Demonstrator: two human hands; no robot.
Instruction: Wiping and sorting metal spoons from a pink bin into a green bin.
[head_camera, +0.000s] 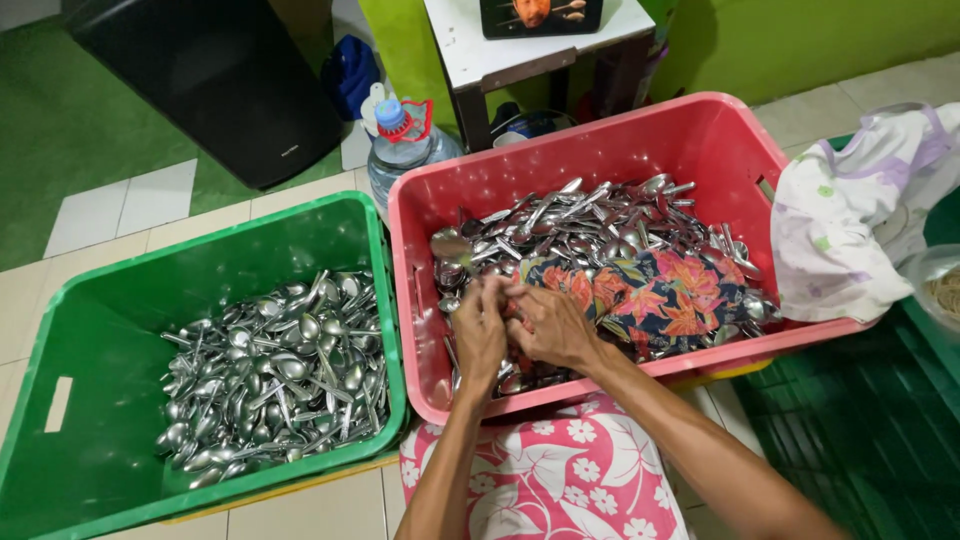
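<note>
My left hand (481, 330) and my right hand (548, 325) are pressed together over the near side of a red plastic crate (700, 130). The crate holds a heap of metal spoons (590, 225) and a dark floral cloth (650, 290). The cloth's near end lies bunched under my right hand's fingers. What my left hand's curled fingers hold is hidden between the two hands. To the left stands a green plastic crate (90, 350) with another pile of metal spoons (275, 375) in it.
A water bottle with a blue cap (405, 145) stands behind the crates. A white small table (530, 50) and a black bin (215, 75) are at the back. A pale patterned cloth (860, 210) hangs over the red crate's right edge. My lap wears pink floral fabric (545, 480).
</note>
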